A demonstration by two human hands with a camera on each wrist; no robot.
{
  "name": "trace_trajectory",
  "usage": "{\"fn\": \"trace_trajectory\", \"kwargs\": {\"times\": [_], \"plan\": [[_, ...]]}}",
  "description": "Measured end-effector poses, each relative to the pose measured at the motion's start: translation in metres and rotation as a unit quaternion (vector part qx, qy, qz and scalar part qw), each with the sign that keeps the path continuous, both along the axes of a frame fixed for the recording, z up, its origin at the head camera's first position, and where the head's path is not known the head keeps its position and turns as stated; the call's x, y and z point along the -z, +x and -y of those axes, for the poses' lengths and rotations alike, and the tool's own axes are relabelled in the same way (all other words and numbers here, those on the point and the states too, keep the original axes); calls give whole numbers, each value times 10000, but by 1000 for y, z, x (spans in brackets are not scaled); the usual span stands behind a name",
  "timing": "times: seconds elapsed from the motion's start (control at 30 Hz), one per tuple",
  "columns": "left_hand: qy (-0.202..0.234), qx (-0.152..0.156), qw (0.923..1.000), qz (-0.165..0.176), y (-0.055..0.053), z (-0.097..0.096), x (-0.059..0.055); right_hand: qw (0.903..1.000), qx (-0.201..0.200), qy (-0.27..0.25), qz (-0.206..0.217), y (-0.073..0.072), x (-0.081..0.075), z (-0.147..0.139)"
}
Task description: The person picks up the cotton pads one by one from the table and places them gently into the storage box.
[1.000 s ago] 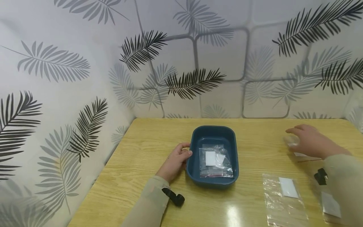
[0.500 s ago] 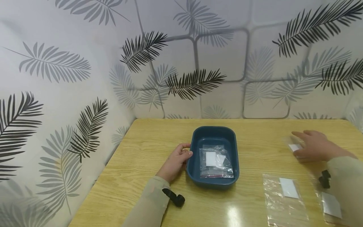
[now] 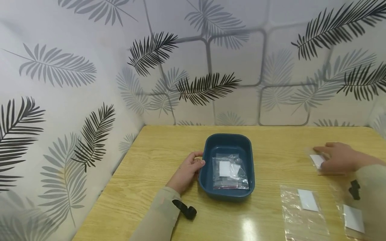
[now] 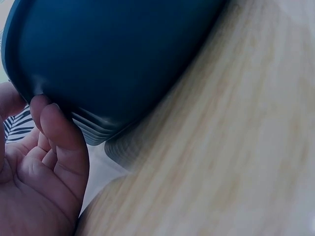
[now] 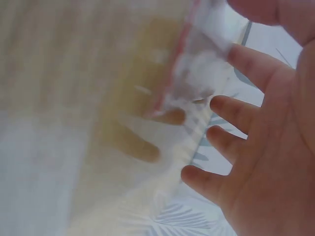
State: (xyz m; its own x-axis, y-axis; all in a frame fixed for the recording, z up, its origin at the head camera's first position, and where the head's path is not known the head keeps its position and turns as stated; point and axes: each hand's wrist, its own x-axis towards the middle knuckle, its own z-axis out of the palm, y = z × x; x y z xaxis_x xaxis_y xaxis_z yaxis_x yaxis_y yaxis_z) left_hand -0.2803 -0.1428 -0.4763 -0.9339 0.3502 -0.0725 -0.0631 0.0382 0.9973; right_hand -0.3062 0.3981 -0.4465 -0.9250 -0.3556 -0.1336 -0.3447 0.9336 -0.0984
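A dark blue plastic bin (image 3: pixel 227 195) stands mid-table. My left hand (image 3: pixel 188 169) grips its left rim, thumb at the top edge; in the left wrist view curled fingers (image 4: pixel 61 130) lie against the outer wall (image 4: pixel 123 54). Inside the bin lie overlapping clear zip bags (image 3: pixel 230 182) with white cards. At the back right, my right hand (image 3: pixel 340 157) is over another clear zip bag with a white card (image 3: pixel 317 161). The right wrist view shows straight, spread fingers (image 5: pixel 236 115), the thumb apart from the index finger. The bag's red seal strip (image 5: pixel 177 64) runs close beside them, blurred.
Two more clear zip bags lie on the wooden table (image 3: pixel 150 160): one with a white card (image 3: pixel 307 200) right of the bin, one with a white card (image 3: pixel 354 218) near the right sleeve. A leaf-patterned wall (image 3: pixel 235 113) rises behind the table's far edge.
My right hand has shifted to the right, and the zip bag under it has moved slightly the same way. The left hand and the bin have stayed put.
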Motion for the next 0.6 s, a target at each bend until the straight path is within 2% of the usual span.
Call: {"fn": "trace_trajectory", "kwargs": {"times": [0.03,0.13,0.47,0.6], "plan": [[1,10,10000,-20,0,0,0,9993,316,-109,164,1,-3,2],[29,33,10000,-17,-1,0,0,9983,456,-50,366,2,-8,4],[-4,41,10000,-89,-1,1,0,9974,294,-187,637,3,-11,2],[-16,60,9999,-78,0,1,-1,9971,413,-211,611,5,-11,1]]}}
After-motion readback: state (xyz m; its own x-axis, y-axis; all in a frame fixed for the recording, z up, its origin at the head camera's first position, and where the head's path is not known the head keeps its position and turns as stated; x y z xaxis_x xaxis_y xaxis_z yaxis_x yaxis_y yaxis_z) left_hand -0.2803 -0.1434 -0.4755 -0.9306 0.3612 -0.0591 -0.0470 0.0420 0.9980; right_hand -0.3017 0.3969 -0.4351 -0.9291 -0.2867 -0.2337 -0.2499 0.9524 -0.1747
